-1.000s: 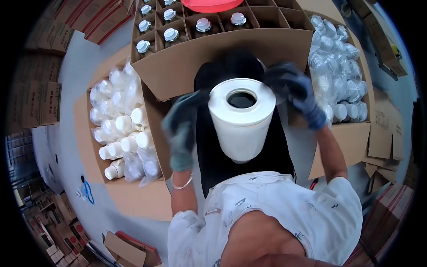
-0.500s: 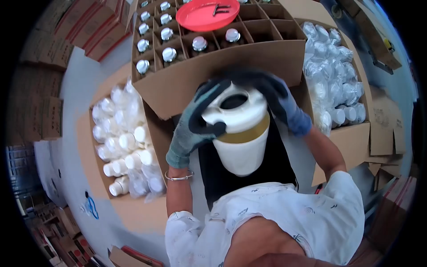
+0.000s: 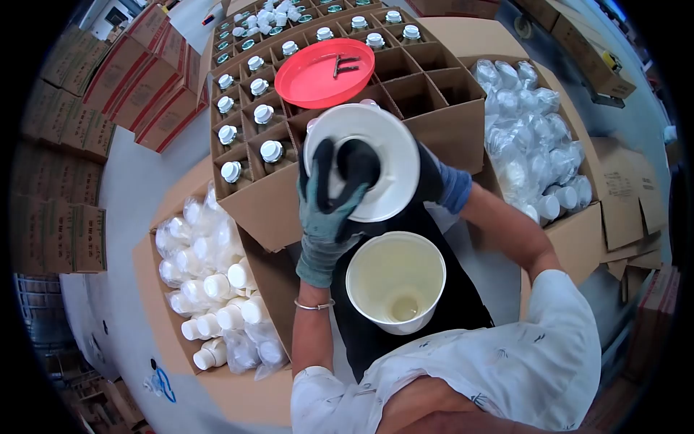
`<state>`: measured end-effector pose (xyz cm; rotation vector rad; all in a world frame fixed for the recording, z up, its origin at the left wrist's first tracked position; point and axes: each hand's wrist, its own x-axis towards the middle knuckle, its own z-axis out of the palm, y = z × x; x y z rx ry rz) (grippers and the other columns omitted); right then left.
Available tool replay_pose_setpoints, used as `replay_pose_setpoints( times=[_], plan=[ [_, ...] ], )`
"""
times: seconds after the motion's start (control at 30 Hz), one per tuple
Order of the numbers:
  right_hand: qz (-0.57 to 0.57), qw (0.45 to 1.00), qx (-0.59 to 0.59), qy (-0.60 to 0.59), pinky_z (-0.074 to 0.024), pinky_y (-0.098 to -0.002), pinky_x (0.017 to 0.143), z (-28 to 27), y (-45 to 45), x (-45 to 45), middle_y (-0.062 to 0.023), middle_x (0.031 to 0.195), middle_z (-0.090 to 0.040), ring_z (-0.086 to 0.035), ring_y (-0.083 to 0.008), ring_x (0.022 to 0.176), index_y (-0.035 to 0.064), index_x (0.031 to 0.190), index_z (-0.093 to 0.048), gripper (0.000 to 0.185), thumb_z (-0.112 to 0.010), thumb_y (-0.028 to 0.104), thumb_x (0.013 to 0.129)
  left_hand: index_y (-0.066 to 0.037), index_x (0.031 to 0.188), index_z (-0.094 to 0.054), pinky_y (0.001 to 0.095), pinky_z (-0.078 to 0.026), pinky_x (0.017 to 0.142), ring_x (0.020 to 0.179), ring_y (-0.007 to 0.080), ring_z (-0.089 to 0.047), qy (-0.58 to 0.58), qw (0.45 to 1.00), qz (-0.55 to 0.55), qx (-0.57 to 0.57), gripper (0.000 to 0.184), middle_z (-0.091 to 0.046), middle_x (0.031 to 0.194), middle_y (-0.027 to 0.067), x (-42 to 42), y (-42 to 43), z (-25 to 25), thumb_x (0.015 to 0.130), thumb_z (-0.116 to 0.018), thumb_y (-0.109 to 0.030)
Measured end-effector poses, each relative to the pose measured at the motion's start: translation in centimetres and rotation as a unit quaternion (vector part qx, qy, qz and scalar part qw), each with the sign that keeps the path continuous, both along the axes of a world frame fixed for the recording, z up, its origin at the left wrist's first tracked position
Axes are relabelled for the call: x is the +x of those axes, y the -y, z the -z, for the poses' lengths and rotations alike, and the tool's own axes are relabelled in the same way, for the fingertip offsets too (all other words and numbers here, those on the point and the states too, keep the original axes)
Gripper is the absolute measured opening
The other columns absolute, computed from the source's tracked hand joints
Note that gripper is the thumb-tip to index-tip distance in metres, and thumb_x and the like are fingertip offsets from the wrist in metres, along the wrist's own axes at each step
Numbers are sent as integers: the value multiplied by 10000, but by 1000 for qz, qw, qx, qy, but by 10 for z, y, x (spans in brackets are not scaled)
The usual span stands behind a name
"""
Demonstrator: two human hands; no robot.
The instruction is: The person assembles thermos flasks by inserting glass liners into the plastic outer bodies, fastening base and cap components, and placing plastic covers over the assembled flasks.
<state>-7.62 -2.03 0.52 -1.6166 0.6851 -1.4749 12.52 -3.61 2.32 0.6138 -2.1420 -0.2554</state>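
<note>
A white round lid (image 3: 397, 166) with a central opening is held up on edge in front of me, its broad face toward me. My left hand (image 3: 325, 210), in a grey-green glove with dark fingers, grips it, with fingertips at the central opening. My gloved right hand (image 3: 434, 179) is at the lid's right side; its fingers are mostly hidden behind the lid. Below, between my knees, stands an open white bucket (image 3: 354, 286) on dark cloth. A small pale round patch shows at its bottom.
Ahead, a divided carton (image 3: 253, 210) holds bottles with white caps; a red plate (image 3: 311, 76) with small dark pieces lies on it. Bagged white bottles fill a left carton (image 3: 166, 289) and a right carton (image 3: 578, 239). Stacked boxes (image 3: 144, 94) stand farther left.
The lid has come off the bucket and been lifted forward and tilted up, exposing the bucket's inside. Both hands moved with it. The view has shifted, showing more of the divided carton.
</note>
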Motion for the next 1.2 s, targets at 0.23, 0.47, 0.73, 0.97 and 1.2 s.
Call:
replay_pose_setpoints(
  times=[0.23,0.47,0.73,0.97,1.2],
  plan=[
    [407,776,69,-477,-512,-440,833,-21,102,-134,-195,932,-682,-654,-376,881,35,1072,-608,483,-560,474,875,-34,1214,-612,496,-332,1077,1201,344,-521,2,949,172,264,536,-596,1253,139,25,-25,-18,776,-640,-341],
    [383,628,-115,-668,-508,-440,803,3,159,-117,-180,978,-642,-632,-352,913,88,968,-641,344,-623,393,811,-104,1069,-687,350,-514,801,799,222,-654,138,927,225,266,312,-663,819,56,41,-63,-14,790,-690,-243],
    [264,773,-114,-566,-505,-433,744,31,176,-54,-167,938,-593,-604,-344,844,88,931,-582,250,-657,293,809,24,999,-682,229,-475,556,629,95,-624,10,871,55,489,200,-697,751,65,21,-33,14,877,-640,-129],
    [125,726,57,-674,-504,-468,851,48,162,-46,-247,1186,-529,-605,-399,984,118,1226,-527,541,-706,275,739,57,1066,-654,275,-520,738,795,136,-642,-174,788,112,580,365,-690,985,122,23,-32,14,970,-509,-264],
    [285,746,-293,-525,-492,-456,758,-106,106,-47,-150,962,-544,-579,-347,880,109,1068,-538,385,-699,286,766,-50,1390,-395,438,-464,985,1151,317,-554,-364,663,163,634,560,-464,1362,145,9,24,7,985,-431,-434]
  ],
)
